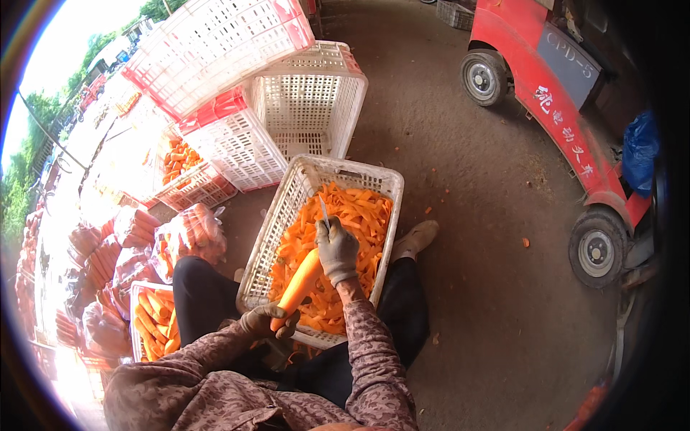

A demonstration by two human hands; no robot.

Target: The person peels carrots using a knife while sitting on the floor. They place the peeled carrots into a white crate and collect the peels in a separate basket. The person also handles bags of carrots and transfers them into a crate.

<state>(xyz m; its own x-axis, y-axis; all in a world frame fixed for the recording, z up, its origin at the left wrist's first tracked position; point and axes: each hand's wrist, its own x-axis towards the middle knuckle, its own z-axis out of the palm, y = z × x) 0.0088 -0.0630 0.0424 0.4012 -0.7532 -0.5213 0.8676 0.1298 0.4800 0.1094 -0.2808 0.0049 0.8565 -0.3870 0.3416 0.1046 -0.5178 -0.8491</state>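
Observation:
My left hand (269,321), in a dirty work glove, is closed around the lower end of a large peeled carrot (296,288). The carrot slants up to the right, over a white plastic crate (398,188) between my legs. Orange carrot peelings (353,207) lie heaped in the crate. My right hand (337,250), in a pale glove, grips a thin metal-bladed knife or peeler (324,210), its blade pointing up and away from me. That hand is beside the carrot's upper end; its fingertips are partly hidden.
White plastic crates (232,140) are stacked beyond. At left are a crate of peeled carrots (156,323), bagged carrots (191,237) and another carrot crate (197,186). A red forklift (555,108) with dark wheels stands at right. Small orange scraps (526,242) dot the floor.

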